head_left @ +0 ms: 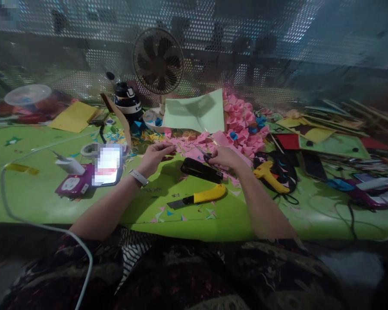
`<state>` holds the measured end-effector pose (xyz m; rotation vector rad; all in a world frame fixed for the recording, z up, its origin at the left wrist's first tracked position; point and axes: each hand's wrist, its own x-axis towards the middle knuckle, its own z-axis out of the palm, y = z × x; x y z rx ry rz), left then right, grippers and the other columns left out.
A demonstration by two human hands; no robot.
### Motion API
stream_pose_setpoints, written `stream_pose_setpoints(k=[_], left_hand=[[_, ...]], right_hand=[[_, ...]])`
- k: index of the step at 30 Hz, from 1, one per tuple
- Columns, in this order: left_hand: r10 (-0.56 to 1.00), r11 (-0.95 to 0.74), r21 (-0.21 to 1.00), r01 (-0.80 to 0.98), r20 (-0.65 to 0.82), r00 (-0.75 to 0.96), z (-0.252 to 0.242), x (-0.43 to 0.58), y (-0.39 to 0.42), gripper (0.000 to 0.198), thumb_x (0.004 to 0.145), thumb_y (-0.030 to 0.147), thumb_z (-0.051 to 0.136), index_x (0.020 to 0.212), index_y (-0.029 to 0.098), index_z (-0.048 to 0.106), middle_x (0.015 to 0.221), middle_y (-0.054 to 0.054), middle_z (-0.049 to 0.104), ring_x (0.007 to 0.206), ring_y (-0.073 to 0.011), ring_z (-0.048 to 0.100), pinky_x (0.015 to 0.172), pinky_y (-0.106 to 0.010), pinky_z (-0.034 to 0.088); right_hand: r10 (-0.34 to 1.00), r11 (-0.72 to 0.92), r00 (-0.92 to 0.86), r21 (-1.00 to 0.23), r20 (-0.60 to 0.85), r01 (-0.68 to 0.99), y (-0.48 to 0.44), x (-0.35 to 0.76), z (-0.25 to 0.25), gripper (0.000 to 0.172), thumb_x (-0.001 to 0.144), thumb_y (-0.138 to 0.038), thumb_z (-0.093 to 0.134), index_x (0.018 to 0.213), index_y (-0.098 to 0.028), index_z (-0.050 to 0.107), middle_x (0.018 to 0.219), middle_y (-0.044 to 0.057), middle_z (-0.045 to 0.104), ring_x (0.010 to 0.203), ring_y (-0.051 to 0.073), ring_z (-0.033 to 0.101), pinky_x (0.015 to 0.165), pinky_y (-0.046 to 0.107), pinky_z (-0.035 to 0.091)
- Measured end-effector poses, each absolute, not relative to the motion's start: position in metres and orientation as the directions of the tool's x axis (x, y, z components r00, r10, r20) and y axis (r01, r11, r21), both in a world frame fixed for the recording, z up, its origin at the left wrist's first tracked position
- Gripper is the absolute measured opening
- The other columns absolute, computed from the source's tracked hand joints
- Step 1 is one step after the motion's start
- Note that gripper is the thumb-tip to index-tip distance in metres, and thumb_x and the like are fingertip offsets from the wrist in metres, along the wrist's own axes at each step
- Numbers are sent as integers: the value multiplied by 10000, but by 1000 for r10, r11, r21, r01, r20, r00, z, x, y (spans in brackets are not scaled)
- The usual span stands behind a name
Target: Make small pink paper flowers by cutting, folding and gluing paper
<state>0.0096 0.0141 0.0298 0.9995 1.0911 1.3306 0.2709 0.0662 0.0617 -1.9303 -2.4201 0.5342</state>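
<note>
My left hand (155,158), with a pale watch strap at the wrist, is closed in a pinch over the paper scraps; what its fingertips hold, if anything, is too small to make out. Black-handled scissors (207,157) are gripped in my right hand (224,158), blades pointing left toward my left hand. Pink paper pieces (194,144) lie beyond both hands, running into a large pink heap (241,118). Just below my right hand sits a black stapler (202,170). Nearer me rests a yellow-handled utility knife (210,194), its blade out to the left.
A lit phone (106,165) leans by a purple power strip (71,185) on the left, with a white cable (6,202). Behind stand a fan (158,62), a dark bottle (128,103) and a pale green sheet (195,113). To the right lies a yellow glue gun (271,177).
</note>
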Motion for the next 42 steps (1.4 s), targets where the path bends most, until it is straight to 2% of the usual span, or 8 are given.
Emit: stream_pose_setpoints(k=[3,6,9,11,15,23,31,42], left_hand=[[999,7,970,-242,-15,-30,29,9,14,339,598,407,891,792,168,749,790,-52,722,733,-138,671,636,-233,529],[999,-30,964,-265,25,-21,30,9,13,342,603,411,888,792,165,745,795,-53,725,752,-145,681,652,-245,543],[996,-91,956,-279,84,-39,31,10,13,344,622,427,875,798,163,744,781,-48,723,741,-139,681,649,-242,549],[991,-128,948,-290,111,-75,33,11,12,350,627,434,871,806,160,745,775,-45,723,731,-133,683,649,-236,555],[977,-185,920,-344,134,-166,36,14,12,375,594,436,888,798,158,740,749,-32,720,698,-120,681,646,-231,564],[947,-275,871,-406,172,-272,35,18,14,402,565,447,899,795,165,729,730,-14,710,680,-110,678,642,-234,577],[934,-296,889,-348,194,-299,34,22,12,333,654,425,852,826,171,723,758,-20,718,709,-122,682,673,-266,586],[937,-299,884,-359,201,-287,35,23,10,389,616,462,869,811,159,721,736,-10,704,676,-109,666,677,-272,592]], right_hand=[[930,154,-273,-415,-247,897,66,279,66,131,759,-263,670,667,-177,637,677,50,691,624,170,610,554,274,395],[925,135,-319,-605,-208,785,66,285,66,110,727,-242,704,684,-178,626,674,37,670,611,149,590,561,265,413],[897,119,-410,-801,-168,587,63,283,67,218,687,-331,769,734,-175,625,711,22,643,637,131,571,587,260,427],[869,109,-469,-862,-160,495,56,275,70,330,681,-448,782,750,-166,626,707,11,611,627,116,537,592,261,421],[840,193,-532,-856,-109,480,35,255,78,474,658,-599,776,726,-167,595,692,-10,551,620,110,484,577,264,380],[863,224,-499,-829,-75,513,15,236,80,522,629,-637,786,770,-195,547,722,-12,558,658,141,506,588,275,376],[851,215,-516,-830,-99,514,10,230,81,528,619,-647,788,739,-208,520,694,-11,559,634,141,514,549,265,371],[855,221,-513,-840,-77,495,10,228,78,527,628,-654,777,718,-203,520,674,-16,544,614,128,488,541,257,354]])
